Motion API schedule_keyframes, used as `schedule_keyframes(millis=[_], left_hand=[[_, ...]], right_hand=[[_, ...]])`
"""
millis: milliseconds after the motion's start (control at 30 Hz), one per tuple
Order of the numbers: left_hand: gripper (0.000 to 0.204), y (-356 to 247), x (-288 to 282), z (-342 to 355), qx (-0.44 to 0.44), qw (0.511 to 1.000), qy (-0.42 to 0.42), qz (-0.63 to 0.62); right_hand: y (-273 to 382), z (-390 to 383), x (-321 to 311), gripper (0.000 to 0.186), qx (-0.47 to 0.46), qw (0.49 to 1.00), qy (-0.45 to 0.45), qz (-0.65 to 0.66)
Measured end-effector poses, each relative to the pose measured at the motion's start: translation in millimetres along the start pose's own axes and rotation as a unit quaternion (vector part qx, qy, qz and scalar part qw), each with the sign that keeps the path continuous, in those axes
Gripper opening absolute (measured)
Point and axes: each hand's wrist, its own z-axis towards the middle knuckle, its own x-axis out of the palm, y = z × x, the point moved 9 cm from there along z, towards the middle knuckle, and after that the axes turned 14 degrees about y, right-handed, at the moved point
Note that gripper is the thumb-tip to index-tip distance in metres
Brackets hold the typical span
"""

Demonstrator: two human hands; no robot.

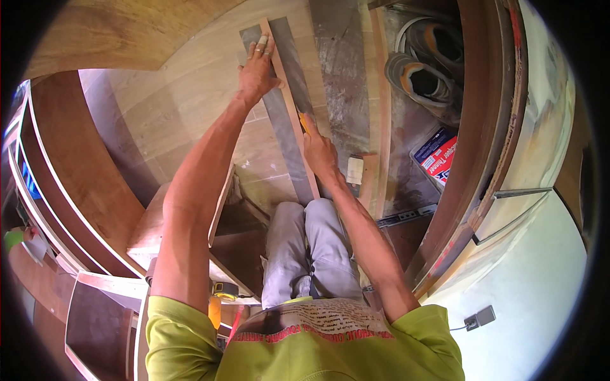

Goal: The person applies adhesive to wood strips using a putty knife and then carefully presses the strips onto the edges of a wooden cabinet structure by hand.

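- nearest is the green shirt (305,355); the gray pants (286,254) come next, knees side by side
- to the left of the pants is a yellow and black tape (225,290), down low
- past the knees, to the right, is a metal rail (406,214); a small block (354,170), pale on top, sits a bit farther up
- the right hand (321,152) has its fingers closed around a yellow tool (304,122); the tool's front end is at the strip (289,95); i cannot tell if its tip touches
- the strip is long, thin and light brown; it lies on the dark board (296,63), from near the knees to the far end; dark board shows on both sides of it
- off to the right is a red, white and blue tin (437,155)
- the left hand (256,73) lies on the strip near its far end, palm down, thumb apart from the fingers, clamped on nothing; there are pale wraps on its fingers
- far right are the gray shoes (413,76), with orange bits
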Motion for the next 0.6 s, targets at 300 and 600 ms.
schedule_keyframes(millis=[300,600], left_hand=[[0.124,7.1,4.5,4.0,0.030,0.999,-0.023,-0.027],[0.128,2.2,4.6,3.5,0.038,0.999,-0.027,-0.001]], right_hand=[[-34.1,-30.0,-4.4,0.048,-0.091,0.968,-0.070,0.224],[-75.7,-45.4,29.3,0.042,-0.044,0.860,0.017,0.508]])
